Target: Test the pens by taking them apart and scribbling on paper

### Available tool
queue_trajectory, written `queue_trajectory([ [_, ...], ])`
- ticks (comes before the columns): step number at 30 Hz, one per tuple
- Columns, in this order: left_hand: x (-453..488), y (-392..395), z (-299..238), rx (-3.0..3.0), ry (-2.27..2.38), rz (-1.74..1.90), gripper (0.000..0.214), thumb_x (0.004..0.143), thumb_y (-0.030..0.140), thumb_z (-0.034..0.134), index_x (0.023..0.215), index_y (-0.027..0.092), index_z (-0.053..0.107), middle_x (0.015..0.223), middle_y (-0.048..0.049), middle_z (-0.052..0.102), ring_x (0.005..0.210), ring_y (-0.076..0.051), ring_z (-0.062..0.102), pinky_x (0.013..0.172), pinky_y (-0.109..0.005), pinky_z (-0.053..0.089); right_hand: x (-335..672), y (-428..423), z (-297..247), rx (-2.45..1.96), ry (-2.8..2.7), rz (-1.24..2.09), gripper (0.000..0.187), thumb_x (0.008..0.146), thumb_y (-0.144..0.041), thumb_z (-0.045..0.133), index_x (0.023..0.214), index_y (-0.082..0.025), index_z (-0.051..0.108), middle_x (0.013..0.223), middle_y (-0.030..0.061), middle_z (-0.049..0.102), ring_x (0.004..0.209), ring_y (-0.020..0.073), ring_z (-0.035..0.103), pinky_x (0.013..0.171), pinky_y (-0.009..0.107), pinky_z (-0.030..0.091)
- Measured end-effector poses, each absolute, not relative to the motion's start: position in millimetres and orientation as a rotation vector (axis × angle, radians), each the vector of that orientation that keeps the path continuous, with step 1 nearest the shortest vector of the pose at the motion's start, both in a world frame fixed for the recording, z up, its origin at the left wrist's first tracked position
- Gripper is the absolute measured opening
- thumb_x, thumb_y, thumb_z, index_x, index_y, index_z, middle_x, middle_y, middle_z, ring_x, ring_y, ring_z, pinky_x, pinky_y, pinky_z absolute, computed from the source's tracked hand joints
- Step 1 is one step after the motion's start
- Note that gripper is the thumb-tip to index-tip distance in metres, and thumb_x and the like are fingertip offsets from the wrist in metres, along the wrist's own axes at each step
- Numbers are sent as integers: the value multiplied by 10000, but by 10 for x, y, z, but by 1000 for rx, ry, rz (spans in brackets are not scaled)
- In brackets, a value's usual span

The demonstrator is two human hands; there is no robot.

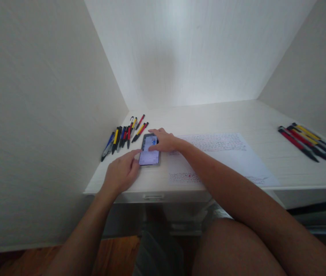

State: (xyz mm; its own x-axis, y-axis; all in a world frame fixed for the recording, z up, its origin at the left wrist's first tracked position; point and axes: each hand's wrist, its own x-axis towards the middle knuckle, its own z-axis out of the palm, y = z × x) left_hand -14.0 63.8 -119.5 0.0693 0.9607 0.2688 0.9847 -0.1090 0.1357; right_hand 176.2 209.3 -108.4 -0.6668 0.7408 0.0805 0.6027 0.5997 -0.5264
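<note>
A smartphone point(149, 157) with a lit screen lies flat on the white desk, left of centre. My left hand point(122, 170) rests on the desktop beside it, index finger stretched to the phone's left edge and thumb near its lower left corner. From the right, my right hand point(164, 141) reaches over the phone, its thumb above or on the screen and its other fingers spread near the top edge. Under my right forearm lies white paper point(223, 165) covered in lines of small coloured handwriting; the arm hides part of it.
Several pens point(124, 134) in blue, yellow, red and black lie beyond my left hand by the left wall point(50, 96). More red and yellow pens point(307, 142) lie at the far right. A drawer handle point(153, 197) shows under the desk's front edge.
</note>
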Motion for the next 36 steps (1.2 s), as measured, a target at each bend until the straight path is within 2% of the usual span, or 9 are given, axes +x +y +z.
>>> queue_trajectory([
  [6,-164,579,-1197,-2197,-1960,-620,391,925,268,411,1158,194,716,1099,-62,747,992,-266,705,864,-356,506,1729,2039,-1080,-1127,-2519,652,950,772,-594,687,1561,-213,320,1472,223,447,1318,424,478,1075,609,369],
  [11,-176,576,-1214,-2188,-1935,-577,370,911,261,428,1106,203,737,1065,-62,754,963,-266,710,830,-357,507,1715,2089,-1102,-1142,-2437,713,1054,740,-584,730,1581,-145,268,1496,261,421,1335,435,462,1086,618,372],
  [16,-167,572,-1210,-2209,-1915,-560,380,925,266,425,1130,209,739,1076,-66,750,977,-254,706,851,-345,508,1746,2203,-1137,-1039,-2260,943,958,805,-458,708,1567,-80,268,1557,253,366,1388,343,436,1138,472,385],
  [25,-169,609,-1213,-2247,-1952,-408,407,931,277,406,1173,229,729,1113,-64,738,1015,-261,693,868,-359,509,1778,2209,-1136,-983,-2304,938,873,824,-349,684,1559,-80,298,1549,231,401,1384,333,453,1156,473,366],
  [29,-129,630,-1189,-2181,-2065,-336,490,948,285,370,1382,262,594,1222,-63,707,1063,-294,683,852,-391,510,1797,2223,-1139,-954,-2324,923,865,812,-333,694,1546,-60,326,1545,239,402,1379,331,459,1152,447,376],
  [31,-112,635,-1179,-2131,-2118,-327,520,947,301,372,1441,257,529,1191,-79,717,1021,-306,695,812,-395,510,1811,2226,-1135,-941,-2326,931,863,808,-322,700,1542,-54,333,1527,244,425,1361,335,478,1144,445,389],
  [36,-105,631,-1176,-2118,-2145,-315,504,935,300,377,1412,277,540,1113,-71,738,957,-303,707,758,-377,493,1878,2212,-1068,-883,-2388,967,873,749,-270,742,1524,-89,382,1492,213,480,1293,339,534,1111,433,433],
])
